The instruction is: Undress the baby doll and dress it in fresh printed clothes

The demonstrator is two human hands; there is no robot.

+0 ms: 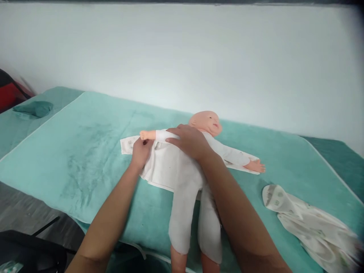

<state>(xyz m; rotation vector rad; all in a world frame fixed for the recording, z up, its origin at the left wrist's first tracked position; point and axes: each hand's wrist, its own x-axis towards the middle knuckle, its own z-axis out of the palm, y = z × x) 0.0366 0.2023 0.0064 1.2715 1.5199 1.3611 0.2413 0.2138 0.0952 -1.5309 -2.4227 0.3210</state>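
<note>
A baby doll (pixel 209 122) lies on its back on a teal towel (pixel 85 151), arms spread, its head towards the wall. It wears white clothing (pixel 176 170) over the trunk and legs. My left hand (pixel 140 151) pinches the white garment's edge just below the doll's bare hand (pixel 145 134). My right hand (pixel 189 141) lies over the doll's chest and upper arm, fingers curled on the sleeve.
A second patterned white garment (pixel 309 223) lies crumpled on the towel at the right. A dark green cloth (pixel 34 109) sits at the far left. A white wall runs behind the table. Dark objects sit at the lower left, below the table edge.
</note>
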